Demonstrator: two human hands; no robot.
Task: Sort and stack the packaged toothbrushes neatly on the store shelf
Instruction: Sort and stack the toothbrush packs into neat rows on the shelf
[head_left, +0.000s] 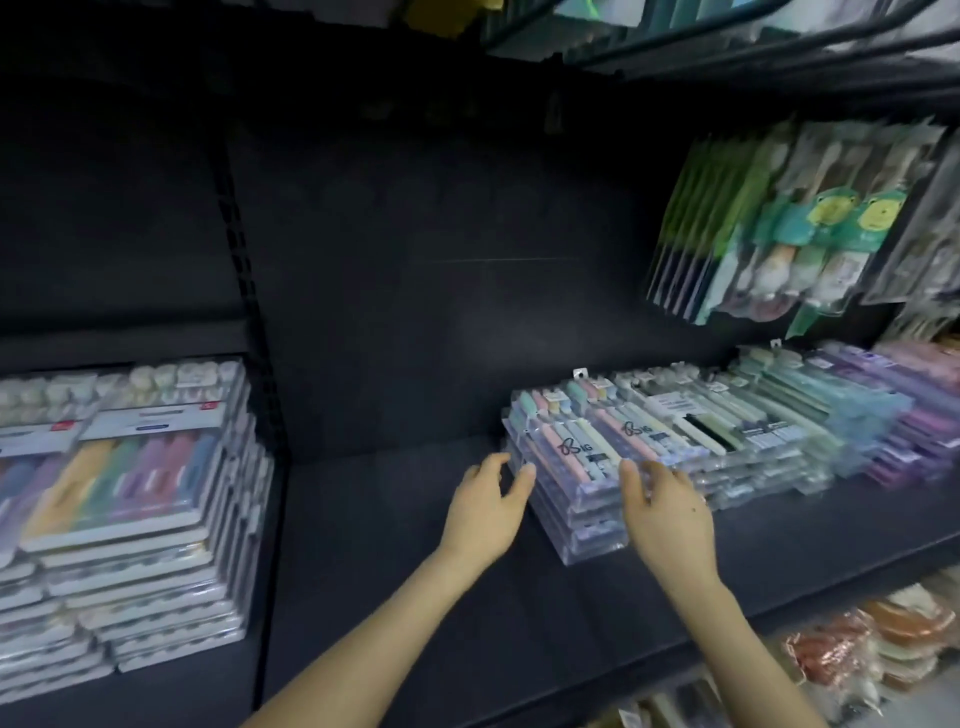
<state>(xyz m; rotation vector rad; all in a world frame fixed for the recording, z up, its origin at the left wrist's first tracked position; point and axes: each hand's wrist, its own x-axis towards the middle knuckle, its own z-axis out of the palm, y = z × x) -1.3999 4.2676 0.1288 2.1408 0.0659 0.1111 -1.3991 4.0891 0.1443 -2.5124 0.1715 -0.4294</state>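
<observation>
A stack of clear-packaged pastel toothbrushes (563, 452) lies on the black shelf (395, 545), leftmost in a row of similar stacks. My left hand (488, 506) touches the stack's left side with its fingers spread and nearly straight. At the stack's front right corner, my right hand (670, 514) rests with its fingers laid against the packages. Neither hand lifts a package. More stacks of toothbrush packs (769, 415) run off to the right, in green, blue and purple.
A tall pile of multicolour toothbrush packs (130, 493) fills the neighbouring bay on the left, behind a slotted upright (244, 291). Packaged items hang from hooks (789, 218) at upper right. Bagged goods (872, 639) lie on the lower shelf at right.
</observation>
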